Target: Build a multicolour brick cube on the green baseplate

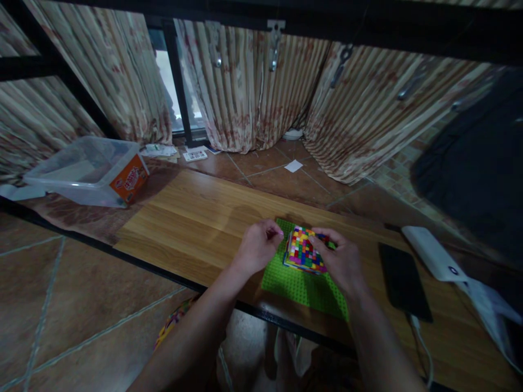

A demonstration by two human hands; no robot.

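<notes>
Multicoloured block (301, 249) lies mosaic-side up, long axis unclear, right hand (342, 261) gripping it, left hand (258, 246) pinching small pink piece (281, 233).

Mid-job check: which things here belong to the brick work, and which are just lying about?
In the work:
- multicoloured brick block, under the right hand
- green studded baseplate, beneath it
- tiny pink piece, apparently, at the left hand's fingertips

Seemingly just lying about:
- black phone with white cable
- clear plastic tub
- white paper

2 bare forearms (200, 321), 2 bare wrists (356, 291)
</notes>
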